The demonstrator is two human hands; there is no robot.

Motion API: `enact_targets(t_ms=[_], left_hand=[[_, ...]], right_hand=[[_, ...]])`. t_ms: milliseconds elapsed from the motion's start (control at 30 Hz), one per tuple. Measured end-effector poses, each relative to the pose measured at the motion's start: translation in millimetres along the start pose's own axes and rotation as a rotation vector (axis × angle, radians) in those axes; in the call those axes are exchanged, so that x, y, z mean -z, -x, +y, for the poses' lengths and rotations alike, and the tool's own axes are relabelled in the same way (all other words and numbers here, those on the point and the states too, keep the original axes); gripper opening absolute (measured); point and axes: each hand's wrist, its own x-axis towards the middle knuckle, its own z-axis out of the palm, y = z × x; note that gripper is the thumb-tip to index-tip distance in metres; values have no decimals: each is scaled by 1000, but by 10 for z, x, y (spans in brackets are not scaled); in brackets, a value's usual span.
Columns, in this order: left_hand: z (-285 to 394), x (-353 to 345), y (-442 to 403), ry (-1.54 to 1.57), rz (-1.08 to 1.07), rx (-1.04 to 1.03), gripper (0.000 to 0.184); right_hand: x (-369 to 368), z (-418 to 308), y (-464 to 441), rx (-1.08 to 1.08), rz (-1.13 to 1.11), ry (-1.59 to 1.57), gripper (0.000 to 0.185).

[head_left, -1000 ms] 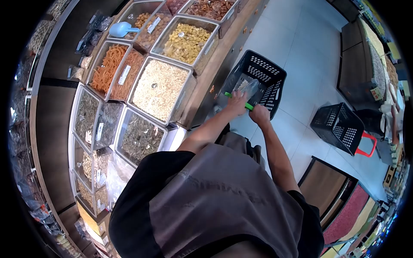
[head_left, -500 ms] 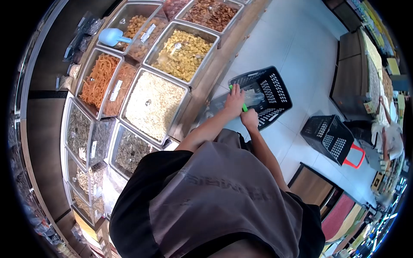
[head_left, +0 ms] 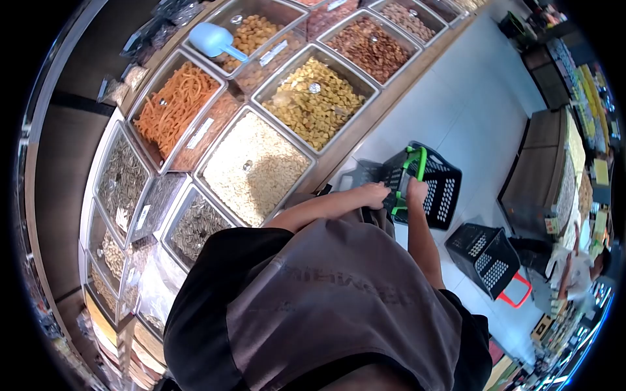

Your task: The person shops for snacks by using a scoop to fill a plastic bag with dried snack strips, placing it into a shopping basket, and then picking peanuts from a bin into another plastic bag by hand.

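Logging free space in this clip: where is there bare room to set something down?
Bare floor lies between the counter's wooden edge and the brown cabinet, beyond the green-handled basket. Little floor shows between that and the red-handled basket. Crowded: the counter's bins, packed edge to edge, and around the left hand and right hand.

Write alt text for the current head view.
A person's left hand and right hand are at a black shopping basket with a green handle, beside lidded food bins. Another black basket, with a red handle, is on the floor.
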Motion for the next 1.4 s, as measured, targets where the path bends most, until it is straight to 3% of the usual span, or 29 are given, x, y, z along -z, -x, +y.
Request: enact_targets(t_ms=[133, 167, 267, 333, 367, 433, 500, 567, 700, 767, 800, 867, 967, 1067, 1200, 1400], left_hand=[[-51, 88, -56, 63, 103, 10, 67], [-26, 192, -50, 79, 114, 16, 71], [16, 622, -74, 81, 192, 11, 83], [83, 790, -202, 129, 203, 20, 83], [128, 809, -316, 165, 195, 13, 83], [220, 915, -531, 192, 164, -16, 67], [426, 950, -831, 126, 54, -47, 69], [558, 1163, -894, 222, -151, -145, 69], [437, 756, -1430, 245, -54, -21, 65], [202, 831, -1498, 45, 14, 132, 54], [152, 789, -1557, 57, -1, 126, 54], [23, 799, -1637, -304, 137, 101, 42], [148, 970, -1639, -462, 185, 184, 37], [-5, 1116, -1697, -469, 204, 185, 36], [-133, 1252, -1719, -429, 210, 212, 38], [-215, 1553, -1489, -272, 370, 441, 52]], right_hand=[[-193, 64, -409, -158, -113, -297, 47], [-244, 96, -620, -210, -159, -330, 35], [-175, 8, -1186, -176, -448, -608, 22], [138, -282, -1236, -255, -593, -570, 22], [157, -303, -1382, -282, -547, -638, 24], [171, -418, -1827, -364, -639, -736, 29], [199, -536, -2239, -489, -654, -820, 31], [14, -652, -2543, -595, -477, -925, 30], [-48, -826, -2607, -567, -461, -1048, 29], [-105, -856, -2550, -553, -422, -1122, 30], [-56, -836, -2584, -559, -414, -1149, 29], [3, -921, -2680, -564, -418, -1174, 29], [100, -1030, -2754, -641, -439, -1226, 27], [70, -1235, -2787, -646, -327, -1186, 24], [-40, -1520, -2781, -620, -365, -1175, 30], [-394, -2341, -2809, -517, -436, -1128, 35]])
